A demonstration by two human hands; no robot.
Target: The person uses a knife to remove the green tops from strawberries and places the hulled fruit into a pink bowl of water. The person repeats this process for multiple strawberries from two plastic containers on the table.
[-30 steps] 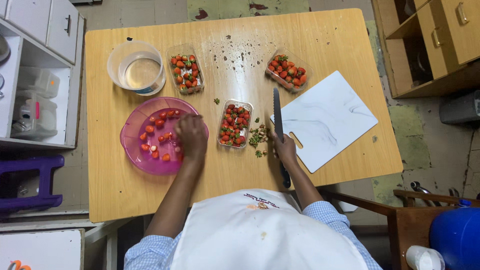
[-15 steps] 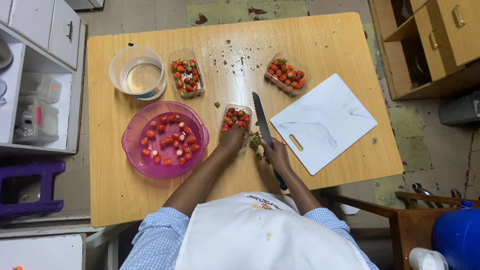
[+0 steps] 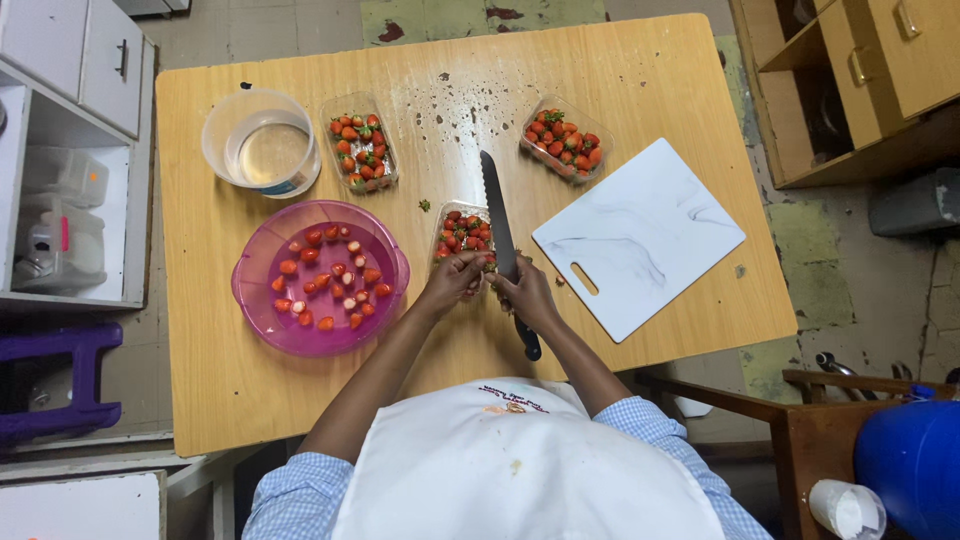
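Note:
My left hand grips a strawberry at the near end of a clear punnet of strawberries. My right hand holds a long serrated knife with a black handle, its blade pointing away from me along the punnet's right side. The two hands meet over the wooden table. A pink bowl left of my left hand holds several trimmed strawberries.
A white cutting board lies to the right of the hands. Two more strawberry punnets and a clear tub of water stand farther back. Shelves are at the left, a cabinet at the upper right, a blue container at the lower right.
My left hand left the pink bowl and moved right to the middle punnet, closing on a strawberry. My right hand shifted left with the knife to meet it.

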